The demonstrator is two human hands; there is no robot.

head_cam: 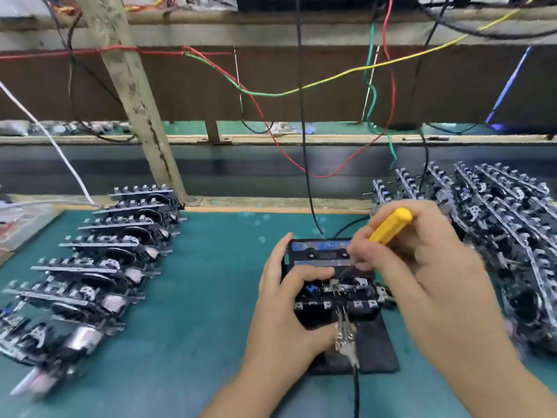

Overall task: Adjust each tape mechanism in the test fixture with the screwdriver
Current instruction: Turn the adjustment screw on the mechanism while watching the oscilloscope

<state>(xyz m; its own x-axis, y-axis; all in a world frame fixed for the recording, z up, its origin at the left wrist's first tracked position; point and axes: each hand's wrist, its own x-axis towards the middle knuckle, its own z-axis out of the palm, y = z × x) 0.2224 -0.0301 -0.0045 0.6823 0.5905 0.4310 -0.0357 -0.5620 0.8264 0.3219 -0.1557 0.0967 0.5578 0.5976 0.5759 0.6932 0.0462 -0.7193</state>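
A tape mechanism (340,292) with a blue-labelled cassette (319,251) in it sits in the black test fixture (373,354) at the centre of the green mat. My left hand (286,300) grips the mechanism's left side, index finger along the cassette's left edge, thumb by the metal clip (345,339). My right hand (419,267) holds the yellow-handled screwdriver (390,226), tilted, with its shaft pointing down into the mechanism just below the cassette. The tip is hidden among the parts.
A row of several tape mechanisms (99,260) lies on the left of the mat (217,297). A dense pile of mechanisms (497,224) fills the right side. A black cable (304,146) and coloured wires hang above the fixture. A clear plastic box (21,224) stands far left.
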